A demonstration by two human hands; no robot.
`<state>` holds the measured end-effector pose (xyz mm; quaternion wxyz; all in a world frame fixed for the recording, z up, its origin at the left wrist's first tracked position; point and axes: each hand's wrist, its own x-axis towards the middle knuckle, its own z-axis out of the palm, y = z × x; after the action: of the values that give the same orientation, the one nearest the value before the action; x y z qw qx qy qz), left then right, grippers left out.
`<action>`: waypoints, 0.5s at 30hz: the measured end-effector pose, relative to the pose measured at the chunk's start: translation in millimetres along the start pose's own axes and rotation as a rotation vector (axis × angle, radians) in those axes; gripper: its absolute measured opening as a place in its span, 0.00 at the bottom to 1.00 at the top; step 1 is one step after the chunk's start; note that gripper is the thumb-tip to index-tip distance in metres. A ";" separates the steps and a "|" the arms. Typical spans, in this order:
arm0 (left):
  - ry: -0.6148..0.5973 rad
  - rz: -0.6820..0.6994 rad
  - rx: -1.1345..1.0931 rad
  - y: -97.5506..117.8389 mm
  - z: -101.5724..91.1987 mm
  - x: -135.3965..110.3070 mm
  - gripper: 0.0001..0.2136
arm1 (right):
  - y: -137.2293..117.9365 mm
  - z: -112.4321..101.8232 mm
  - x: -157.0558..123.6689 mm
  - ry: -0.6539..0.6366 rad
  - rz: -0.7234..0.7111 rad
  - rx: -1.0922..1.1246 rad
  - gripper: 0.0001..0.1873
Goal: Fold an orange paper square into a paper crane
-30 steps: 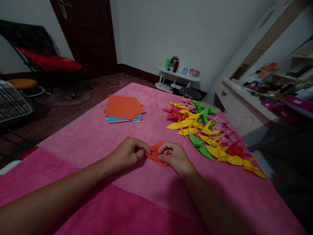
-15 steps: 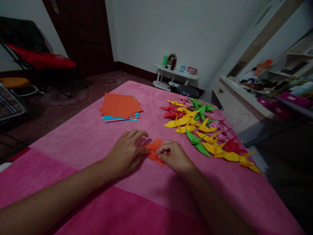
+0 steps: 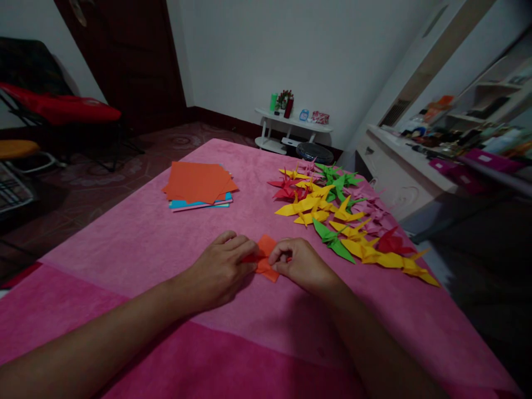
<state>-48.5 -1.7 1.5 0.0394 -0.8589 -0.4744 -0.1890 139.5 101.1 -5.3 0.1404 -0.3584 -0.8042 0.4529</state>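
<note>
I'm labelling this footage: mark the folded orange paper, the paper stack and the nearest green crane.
Folded orange paper (image 3: 266,266): head view, middle of its visible part.
Paper stack (image 3: 197,182): head view, its orange top sheet.
Nearest green crane (image 3: 332,239): head view, its middle.

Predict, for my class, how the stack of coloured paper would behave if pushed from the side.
The stack would probably skew or spread, since its upper orange sheets sit at differing angles. It seems unlikely to roll or tip, lying low and flat on the pink cloth. Single sheets should bend easily, judging by the folded orange piece.
</note>
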 end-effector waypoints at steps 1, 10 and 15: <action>0.001 0.002 -0.015 0.0 -0.3 0.2 0.11 | 0.1 -0.4 0.1 -0.003 0.009 0.002 0.09; -0.065 0.001 -0.142 -7.1 5.7 -1.9 0.11 | -1.0 2.5 -1.9 -0.021 -0.008 0.011 0.16; -0.054 -0.016 -0.129 -7.0 4.8 0.1 0.10 | -6.0 0.7 -5.4 -0.016 -0.087 -0.276 0.14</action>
<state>-52.8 3.4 -3.7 -0.0303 -0.8605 -0.4692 -0.1960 140.2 94.9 -0.2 0.1028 -0.3352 -0.8748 0.3343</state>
